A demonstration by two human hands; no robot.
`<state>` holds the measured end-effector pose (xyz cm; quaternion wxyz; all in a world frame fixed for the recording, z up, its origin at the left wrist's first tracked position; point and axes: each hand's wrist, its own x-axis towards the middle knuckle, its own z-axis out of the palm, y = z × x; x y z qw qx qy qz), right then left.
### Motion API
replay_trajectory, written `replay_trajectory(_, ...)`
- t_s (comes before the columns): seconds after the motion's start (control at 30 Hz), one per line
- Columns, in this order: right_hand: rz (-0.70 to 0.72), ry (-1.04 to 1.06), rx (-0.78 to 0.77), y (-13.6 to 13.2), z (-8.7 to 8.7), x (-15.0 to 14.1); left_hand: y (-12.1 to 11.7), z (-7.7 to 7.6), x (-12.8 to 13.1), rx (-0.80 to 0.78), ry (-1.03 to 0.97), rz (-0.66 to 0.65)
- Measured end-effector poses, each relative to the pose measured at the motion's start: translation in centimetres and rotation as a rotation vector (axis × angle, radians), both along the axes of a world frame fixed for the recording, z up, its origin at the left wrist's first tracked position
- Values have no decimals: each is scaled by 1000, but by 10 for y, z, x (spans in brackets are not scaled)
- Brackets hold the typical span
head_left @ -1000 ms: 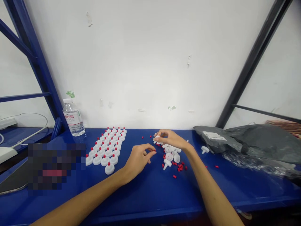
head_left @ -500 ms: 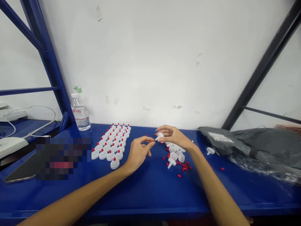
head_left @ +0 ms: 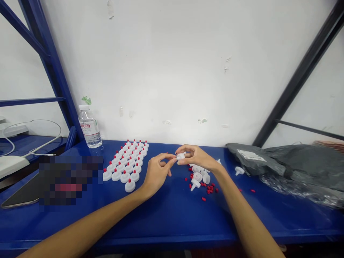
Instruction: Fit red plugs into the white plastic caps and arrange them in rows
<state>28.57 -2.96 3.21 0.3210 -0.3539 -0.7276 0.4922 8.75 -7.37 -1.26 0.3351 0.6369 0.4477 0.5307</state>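
Note:
My right hand [head_left: 195, 156] pinches a white nozzle cap [head_left: 181, 156] between thumb and fingers, above the table. On its left side, my left hand [head_left: 158, 172] has thumb and index fingertip pressed together against the cap; the small red tip cap in that pinch is mostly hidden by the fingers. Below my right hand lies a loose pile of white nozzle caps [head_left: 197, 176], with scattered red tip caps [head_left: 210, 190] in front. Left of my left hand, white nozzle caps with red tips [head_left: 130, 185] stand upright in rows.
A water bottle [head_left: 90, 128] stands at the back left by the blue frame. A dark flat device [head_left: 21, 191] lies at the left, partly blurred out. Grey plastic bags [head_left: 268, 163] lie at the right, with a lone nozzle cap [head_left: 239, 171] beside them. The blue table [head_left: 172, 218] meets a white wall.
The nozzle cap in my right hand has turned and shifted slightly left, against my left fingertips. Less red shows between those fingertips. The view has moved slightly.

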Motion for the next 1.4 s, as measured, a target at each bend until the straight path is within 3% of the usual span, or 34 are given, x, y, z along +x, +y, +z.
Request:
replay_trajectory(0.23, 70, -32, 4, 7, -9, -2, 0, 1, -2, 122, -43, -11)
replay_trajectory(0.5, 121, 52, -48, 6, -13, -6, -8, 7, -2, 275, 199, -3)
replay_trajectory(0.7, 123, 62, -47, 5, -12, -6, -10, 11, -3, 269, 227, -85)
replay_trajectory(0.9, 133, 65, -67, 5, -12, -4, -4, 3, -4, 233, 263, -49)
replay_trajectory(1.4, 109, 52, -89, 3, -11, -4, 4, -3, -12, 336, 450, -117)
